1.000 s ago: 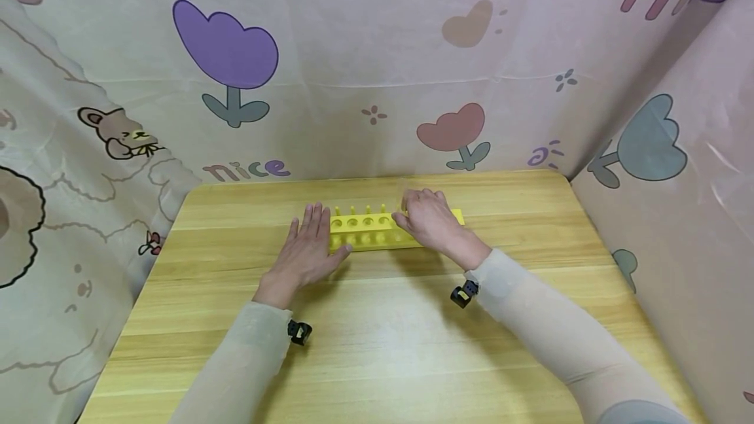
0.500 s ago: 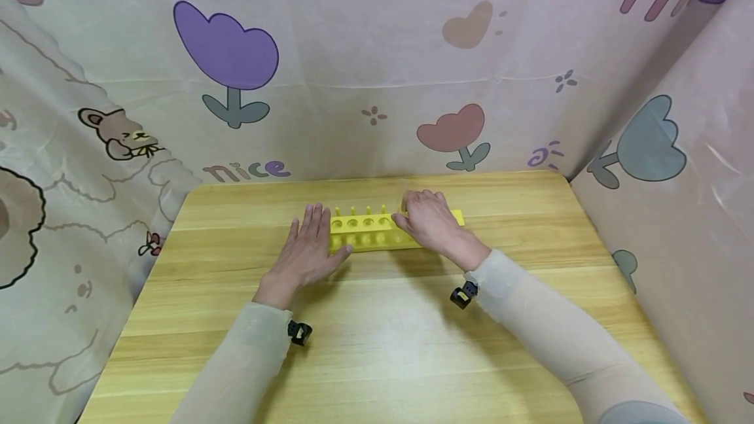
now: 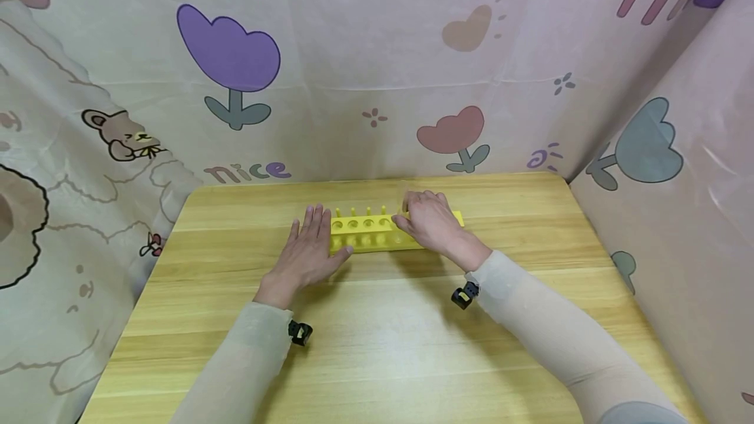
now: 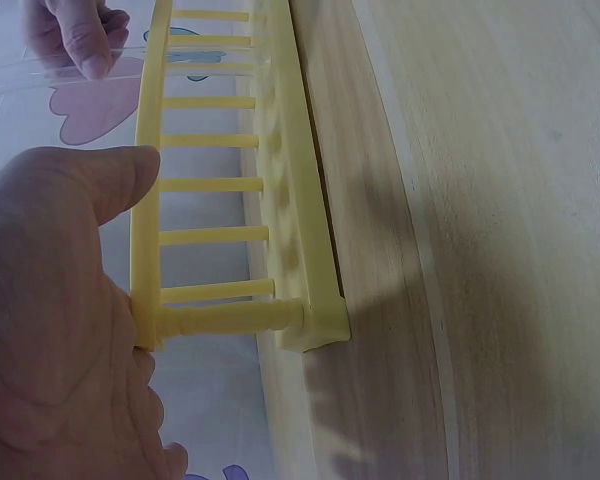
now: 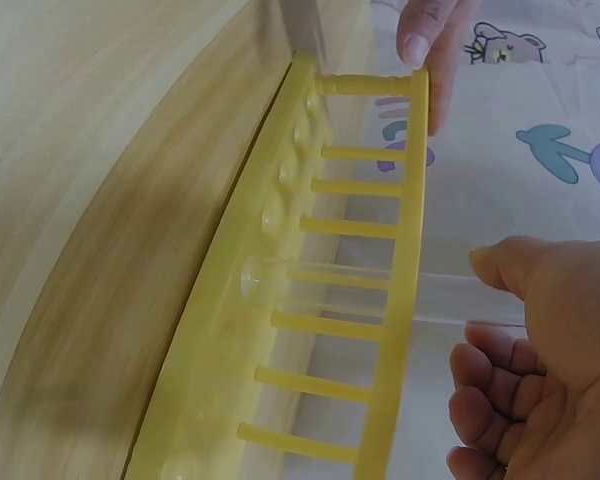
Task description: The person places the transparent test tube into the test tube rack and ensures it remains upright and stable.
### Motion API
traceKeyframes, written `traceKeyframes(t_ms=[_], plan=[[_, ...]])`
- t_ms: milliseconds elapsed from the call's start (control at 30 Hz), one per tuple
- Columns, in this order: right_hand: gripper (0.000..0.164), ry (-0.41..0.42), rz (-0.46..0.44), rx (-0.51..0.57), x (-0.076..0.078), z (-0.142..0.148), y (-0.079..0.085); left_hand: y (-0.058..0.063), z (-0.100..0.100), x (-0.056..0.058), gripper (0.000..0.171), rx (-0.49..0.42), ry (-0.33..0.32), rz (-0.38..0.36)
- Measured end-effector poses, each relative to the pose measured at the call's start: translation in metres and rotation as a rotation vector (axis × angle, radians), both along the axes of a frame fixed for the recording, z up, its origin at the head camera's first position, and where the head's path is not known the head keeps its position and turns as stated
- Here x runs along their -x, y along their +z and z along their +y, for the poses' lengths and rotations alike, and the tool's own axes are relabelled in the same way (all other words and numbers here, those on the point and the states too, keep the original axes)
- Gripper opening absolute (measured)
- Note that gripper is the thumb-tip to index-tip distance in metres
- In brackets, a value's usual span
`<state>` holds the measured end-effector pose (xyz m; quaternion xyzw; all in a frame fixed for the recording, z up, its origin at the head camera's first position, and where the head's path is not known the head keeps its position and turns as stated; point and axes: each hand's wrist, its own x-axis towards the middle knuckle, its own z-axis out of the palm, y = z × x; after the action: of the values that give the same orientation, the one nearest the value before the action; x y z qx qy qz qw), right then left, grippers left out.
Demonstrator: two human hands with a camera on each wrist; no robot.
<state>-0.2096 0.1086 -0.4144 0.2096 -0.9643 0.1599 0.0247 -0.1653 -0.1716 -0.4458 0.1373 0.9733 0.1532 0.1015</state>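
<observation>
A yellow test tube rack (image 3: 368, 223) stands on the table, with a row of round holes along its top and thin pegs behind. My left hand (image 3: 303, 247) rests against the rack's left end, fingers straight; its thumb (image 4: 120, 180) lies on the top plate in the left wrist view. Farther right, my right hand (image 3: 432, 218) holds a clear test tube (image 5: 350, 290) between curled fingers and thumb. The tube runs down through the top plate, and its rounded end reaches the rack's base. In the head view the hand covers part of the rack and most of the tube.
Under the rack is a light wooden table (image 3: 365, 345). A curtain (image 3: 330, 51) printed with flowers hangs behind the table's back edge and along both sides. Each wrist carries a small black camera mount (image 3: 300, 332).
Both hands, the rack and the tube keep their places. The head view has shifted very slightly.
</observation>
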Motion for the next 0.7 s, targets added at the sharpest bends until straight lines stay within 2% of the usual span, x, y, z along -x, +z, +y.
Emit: traceKeyframes(t_ms=[233,367,500,700], plan=[[0.041,-0.019,-0.019,0.020,0.002,0.004,0.001,-0.003,-0.001,0.004,0.098,-0.007,0.005,0.012],[0.046,-0.032,0.000,0.074,0.000,0.009,0.002,-0.005,0.000,0.005,0.096,-0.005,0.014,0.032],[0.051,-0.016,0.092,0.121,-0.007,0.017,-0.003,-0.007,-0.001,0.004,0.096,-0.011,0.020,0.055],[0.062,0.004,0.303,0.119,-0.019,0.036,-0.019,-0.010,-0.003,-0.004,0.099,-0.039,0.054,0.120]])
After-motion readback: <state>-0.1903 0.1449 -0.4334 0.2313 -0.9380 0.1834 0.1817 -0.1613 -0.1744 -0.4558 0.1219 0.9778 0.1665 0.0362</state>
